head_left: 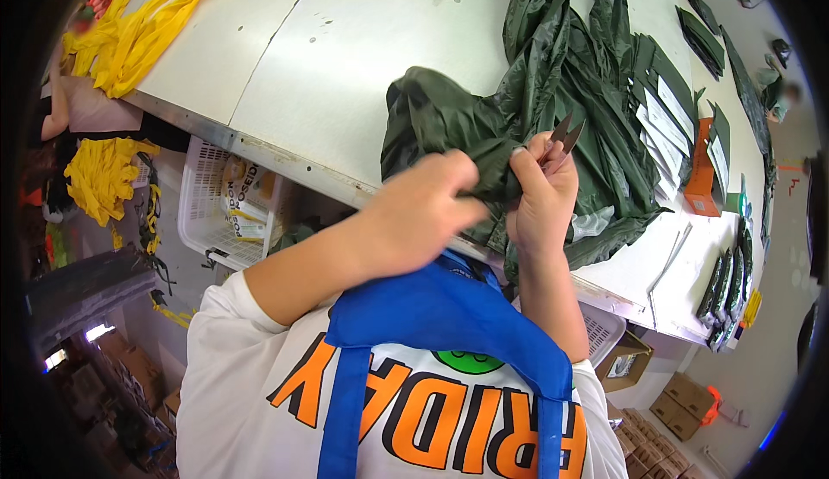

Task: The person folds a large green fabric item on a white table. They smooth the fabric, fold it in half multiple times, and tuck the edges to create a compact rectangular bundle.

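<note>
My left hand (423,211) grips a bunched fold of dark green fabric (458,120) lying over the edge of a white table (345,47). Just to its right, my right hand (544,194) pinches the same fabric and also holds small metal thread snips (566,133), whose open blades point up past my fingers. The fabric spreads back across the table into a larger crumpled green heap (587,73). A blue apron strap (432,306) hangs across my chest below both hands.
Yellow straps (138,30) lie at the table's far left. Folded green pieces with white tags (665,116) are stacked on the right, with an orange item (701,177) beside them. A white basket (220,207) sits under the table. Cardboard boxes (682,401) stand on the floor.
</note>
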A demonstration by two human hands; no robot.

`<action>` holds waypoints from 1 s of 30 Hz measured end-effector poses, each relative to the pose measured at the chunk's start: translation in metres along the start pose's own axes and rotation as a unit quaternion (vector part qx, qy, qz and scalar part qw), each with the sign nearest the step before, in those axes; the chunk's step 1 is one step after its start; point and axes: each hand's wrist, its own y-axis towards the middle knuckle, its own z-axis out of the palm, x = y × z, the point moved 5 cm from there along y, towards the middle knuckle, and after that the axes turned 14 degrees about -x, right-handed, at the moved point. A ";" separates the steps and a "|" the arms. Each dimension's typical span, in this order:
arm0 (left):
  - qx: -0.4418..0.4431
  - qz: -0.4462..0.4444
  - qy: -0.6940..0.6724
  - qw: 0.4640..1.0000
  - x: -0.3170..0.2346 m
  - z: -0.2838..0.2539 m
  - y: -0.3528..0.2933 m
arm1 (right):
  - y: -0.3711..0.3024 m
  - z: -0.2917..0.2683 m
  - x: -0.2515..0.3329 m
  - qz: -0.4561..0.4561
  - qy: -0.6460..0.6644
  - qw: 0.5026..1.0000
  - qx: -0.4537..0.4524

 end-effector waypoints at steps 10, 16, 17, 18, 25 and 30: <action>-0.246 -0.228 0.543 0.770 0.164 -0.234 -0.084 | 0.034 -0.081 -0.069 -0.209 -0.670 0.711 -0.046; -0.122 -0.519 0.281 0.798 0.370 -0.324 -0.293 | 0.065 -0.189 -0.095 -0.061 -0.598 0.799 -0.001; -0.201 -0.658 0.122 0.715 0.375 -0.303 -0.292 | 0.067 -0.210 -0.089 0.018 -0.455 0.890 -0.039; -0.230 -0.566 0.277 0.742 0.361 -0.303 -0.264 | 0.063 -0.221 -0.085 0.094 -0.291 0.950 -0.068; -0.219 -0.399 0.011 0.890 0.262 -0.038 -0.064 | 0.067 -0.245 -0.015 0.185 -0.527 0.830 -0.009; -0.073 -0.342 -0.075 0.934 0.220 0.132 0.039 | 0.175 -0.162 -0.022 -0.111 -0.509 0.848 -0.097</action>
